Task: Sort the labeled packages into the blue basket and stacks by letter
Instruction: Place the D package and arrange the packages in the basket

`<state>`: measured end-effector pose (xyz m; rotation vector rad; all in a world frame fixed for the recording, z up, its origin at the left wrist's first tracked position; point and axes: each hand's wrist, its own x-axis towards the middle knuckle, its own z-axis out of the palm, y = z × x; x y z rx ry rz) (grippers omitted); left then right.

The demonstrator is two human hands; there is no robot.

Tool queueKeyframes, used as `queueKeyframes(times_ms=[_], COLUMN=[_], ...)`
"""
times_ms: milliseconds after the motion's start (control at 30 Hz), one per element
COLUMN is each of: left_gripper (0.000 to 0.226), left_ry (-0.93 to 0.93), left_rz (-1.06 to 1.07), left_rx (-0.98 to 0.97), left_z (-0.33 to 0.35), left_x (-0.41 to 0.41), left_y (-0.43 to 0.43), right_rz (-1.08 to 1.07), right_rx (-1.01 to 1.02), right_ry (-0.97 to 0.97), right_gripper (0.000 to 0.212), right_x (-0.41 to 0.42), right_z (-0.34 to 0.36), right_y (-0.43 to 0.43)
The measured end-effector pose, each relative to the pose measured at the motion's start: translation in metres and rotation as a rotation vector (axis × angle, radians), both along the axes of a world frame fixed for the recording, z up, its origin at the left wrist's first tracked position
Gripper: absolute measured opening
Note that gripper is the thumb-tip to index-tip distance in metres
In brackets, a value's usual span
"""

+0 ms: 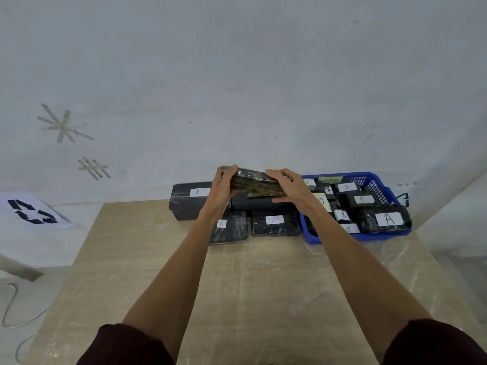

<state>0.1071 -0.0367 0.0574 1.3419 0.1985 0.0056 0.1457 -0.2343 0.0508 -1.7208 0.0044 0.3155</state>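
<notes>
Both hands hold one dark plastic-wrapped package (254,183) in the air at the back of the table, tilted, with no label showing. My left hand (224,189) grips its left end and my right hand (287,188) grips its right end. Under it lies a long black box (261,202). To the left stands a bigger black box labeled A (188,200). In front lie two flat black packages labeled A (233,227) (275,223). The blue basket (376,181) at the back right holds several black packages labeled A and B.
The wooden table (237,285) is covered with clear plastic film. A white wall rises right behind the packages. A white sheet with a recycling symbol (33,212) lies off the table at left, and a white cable (10,304) trails on the floor.
</notes>
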Motion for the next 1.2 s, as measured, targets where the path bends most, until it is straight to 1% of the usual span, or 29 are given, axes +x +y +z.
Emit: queueKeyframes(times_ms=[67,167,200,333,400,467,533,600,700,733,833,900,967,1200], left_gripper=[0.022,0.030,0.031,0.021,0.020,0.026,0.038,0.044,0.039,0.036,0.029,0.032,0.035,0.034], left_ry=[-0.008,-0.009,-0.011,0.044,0.083,0.117,0.143,0.158,0.176,0.184,0.212,0.228,0.244,0.255], left_rz=[-0.015,-0.034,-0.028,0.009,0.008,-0.001,-0.027,-0.048,-0.064,-0.070,-0.093,-0.112,-0.106,-0.099], left_rx=[-0.016,-0.044,-0.048,-0.112,-0.086,-0.010,0.072,0.118,0.115,0.111,0.088,0.061,0.014,-0.055], left_z=[-0.001,-0.005,-0.007,-0.005,-0.003,-0.005,-0.008,-0.013,-0.017,-0.018,-0.017,-0.016,-0.017,-0.021], left_x=[0.000,-0.001,-0.001,0.002,0.005,0.006,0.007,0.009,0.012,0.012,0.013,0.012,0.010,0.006], left_y=[-0.001,-0.002,-0.003,0.002,0.004,0.003,0.001,0.000,-0.001,-0.001,-0.004,-0.011,-0.017,-0.023], right_rz=[-0.011,-0.013,-0.002,0.106,0.098,0.043,-0.012,-0.043,-0.053,-0.048,0.020,0.055,0.084,0.139], right_rx=[0.015,-0.013,-0.003,0.138,0.143,0.127,0.131,0.145,0.180,0.200,0.359,0.434,0.445,0.385], right_ry=[-0.026,-0.105,-0.120,-0.138,-0.188,-0.249,-0.283,-0.270,-0.256,-0.240,-0.166,-0.147,-0.160,-0.214], right_gripper=[0.058,0.041,0.038,0.042,0.044,0.035,0.024,0.026,0.034,0.034,0.014,0.024,0.029,0.026], right_x=[0.000,-0.001,-0.003,-0.013,-0.018,-0.019,-0.020,-0.019,-0.020,-0.020,-0.023,-0.025,-0.026,-0.025], right_z=[0.002,0.010,0.012,0.012,0.010,0.010,0.014,0.017,0.020,0.021,0.024,0.029,0.035,0.034], right_y=[0.001,0.000,-0.002,-0.012,-0.012,-0.010,-0.007,-0.004,-0.001,0.000,0.004,0.010,0.015,0.010])
